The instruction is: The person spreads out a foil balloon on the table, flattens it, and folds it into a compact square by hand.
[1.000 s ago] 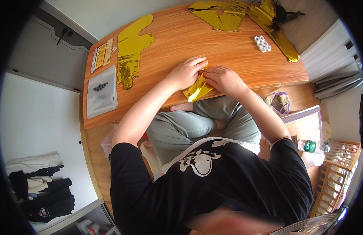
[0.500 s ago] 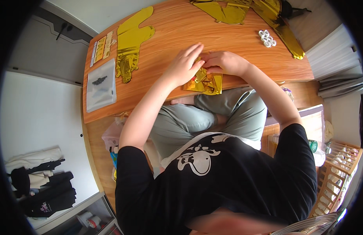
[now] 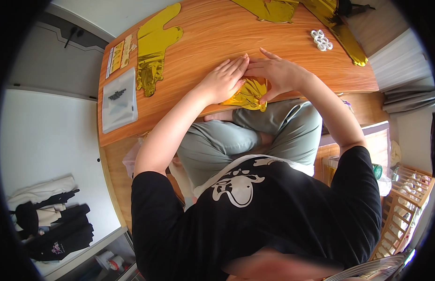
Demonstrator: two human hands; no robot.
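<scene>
A crinkled gold foil balloon (image 3: 248, 97), uninflated and apparently folded, lies at the table's near edge between my hands. My left hand (image 3: 225, 78) rests flat along its left side, fingers stretched out and pointing away from me. From the right, my right hand (image 3: 277, 75) reaches over it with fingers spread, the thumb down on the foil near the edge. The fingertips of both hands meet or nearly meet at the far end of the foil. Part of the foil is hidden under the hands.
Another flat gold foil balloon (image 3: 154, 49) lies on the wooden table (image 3: 203, 35) at left, beside a clear plastic bag (image 3: 120, 103) and printed cards (image 3: 119, 56). More gold foil (image 3: 269, 10) spreads across the back right. Several small white rolls (image 3: 321, 41) sit at right.
My right hand has opened, its fingers spreading and its thumb coming down on the foil. My left hand has flattened slightly further right. The view has shifted a little.
</scene>
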